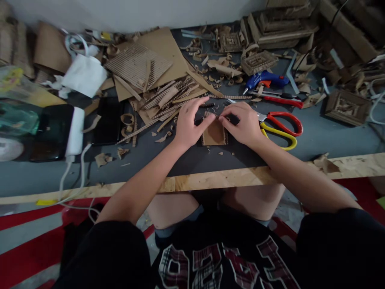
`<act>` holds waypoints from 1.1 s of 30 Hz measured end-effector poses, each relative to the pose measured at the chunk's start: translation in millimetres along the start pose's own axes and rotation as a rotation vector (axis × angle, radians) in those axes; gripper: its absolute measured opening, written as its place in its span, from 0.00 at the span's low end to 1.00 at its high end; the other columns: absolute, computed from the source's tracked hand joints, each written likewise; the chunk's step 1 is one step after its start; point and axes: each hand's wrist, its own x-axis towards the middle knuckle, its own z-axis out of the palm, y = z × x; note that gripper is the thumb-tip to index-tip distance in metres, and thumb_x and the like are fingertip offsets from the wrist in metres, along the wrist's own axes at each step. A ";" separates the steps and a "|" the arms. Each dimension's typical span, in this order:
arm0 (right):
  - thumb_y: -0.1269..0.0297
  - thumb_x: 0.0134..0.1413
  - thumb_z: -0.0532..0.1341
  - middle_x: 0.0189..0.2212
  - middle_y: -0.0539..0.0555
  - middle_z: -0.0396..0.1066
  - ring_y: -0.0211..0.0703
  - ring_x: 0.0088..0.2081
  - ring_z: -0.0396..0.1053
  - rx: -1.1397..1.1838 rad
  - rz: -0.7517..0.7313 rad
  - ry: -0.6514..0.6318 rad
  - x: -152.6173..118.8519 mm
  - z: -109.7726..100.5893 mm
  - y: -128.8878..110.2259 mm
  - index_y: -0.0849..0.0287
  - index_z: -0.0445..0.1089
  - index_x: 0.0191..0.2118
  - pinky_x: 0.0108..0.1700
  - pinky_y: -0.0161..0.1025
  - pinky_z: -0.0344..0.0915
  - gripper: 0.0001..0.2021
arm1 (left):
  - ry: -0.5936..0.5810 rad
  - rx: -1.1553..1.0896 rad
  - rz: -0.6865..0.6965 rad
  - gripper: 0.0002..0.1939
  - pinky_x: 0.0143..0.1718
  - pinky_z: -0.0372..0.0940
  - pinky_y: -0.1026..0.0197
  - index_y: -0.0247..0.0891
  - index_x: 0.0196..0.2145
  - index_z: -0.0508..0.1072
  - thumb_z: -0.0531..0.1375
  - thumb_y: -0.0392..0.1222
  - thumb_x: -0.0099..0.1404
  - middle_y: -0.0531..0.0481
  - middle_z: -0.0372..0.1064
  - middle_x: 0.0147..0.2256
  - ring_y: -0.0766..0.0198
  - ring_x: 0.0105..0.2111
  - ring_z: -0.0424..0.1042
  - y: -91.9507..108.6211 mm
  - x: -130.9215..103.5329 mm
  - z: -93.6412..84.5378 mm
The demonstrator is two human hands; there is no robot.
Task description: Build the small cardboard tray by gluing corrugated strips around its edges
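A small square of brown cardboard [214, 137] with corrugated strips along its edges lies on the dark table before me. My left hand [191, 123] is at its upper left, index finger and thumb spread apart, the thumb tip at the square's upper edge. From the other side, my right hand [244, 123] pinches thumb and forefinger together at the upper right edge; whatever is between them is too small to make out. Just right of that hand lie scissors [282, 130] with one red and one yellow handle. Beyond the hands is a long corrugated strip [231, 96].
A blue glue gun [267, 79] and a red-handled tool [285, 100] lie beyond my right hand. Cardboard sheets [164, 44] and cut strips [168, 96] are heaped back left. A black phone [107, 122] lies left. A small cardboard frame [347, 107] sits right. Wood [210, 180] edges the table.
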 end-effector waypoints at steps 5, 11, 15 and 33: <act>0.61 0.62 0.60 0.39 0.55 0.81 0.49 0.44 0.77 0.067 -0.101 0.044 -1.5 -0.6 0.8 0.55 0.76 0.36 0.51 0.49 0.67 0.07 | -0.011 -0.194 -0.042 0.25 0.52 0.70 0.57 0.40 0.51 0.76 0.61 0.62 0.68 0.44 0.79 0.48 0.59 0.47 0.78 0.4 -2.7 1.0; 0.60 0.62 0.61 0.38 0.55 0.81 0.47 0.43 0.77 0.155 -0.089 0.012 0.6 -15.4 -10.9 0.56 0.76 0.37 0.49 0.46 0.69 0.08 | -0.017 -0.576 -0.257 0.24 0.36 0.70 0.63 0.40 0.41 0.80 0.69 0.63 0.59 0.49 0.81 0.36 0.64 0.34 0.79 -0.5 -2.1 6.5; 0.63 0.58 0.61 0.42 0.59 0.80 0.52 0.44 0.76 -0.168 0.107 -0.275 2.6 -69.2 -13.0 0.58 0.76 0.42 0.45 0.47 0.66 0.09 | 0.044 -0.670 -0.351 0.22 0.34 0.68 0.65 0.41 0.41 0.80 0.72 0.59 0.56 0.49 0.81 0.37 0.65 0.35 0.78 1.0 -2.5 5.2; 0.70 0.47 0.65 0.27 0.56 0.68 0.41 0.27 0.57 -0.530 0.535 -0.747 -28.6 -132.7 30.0 0.56 0.64 0.35 0.35 0.44 0.54 0.10 | 0.009 -0.930 -0.486 0.21 0.39 0.75 0.62 0.38 0.32 0.78 0.76 0.55 0.49 0.50 0.81 0.32 0.65 0.33 0.80 16.9 -2.4 4.9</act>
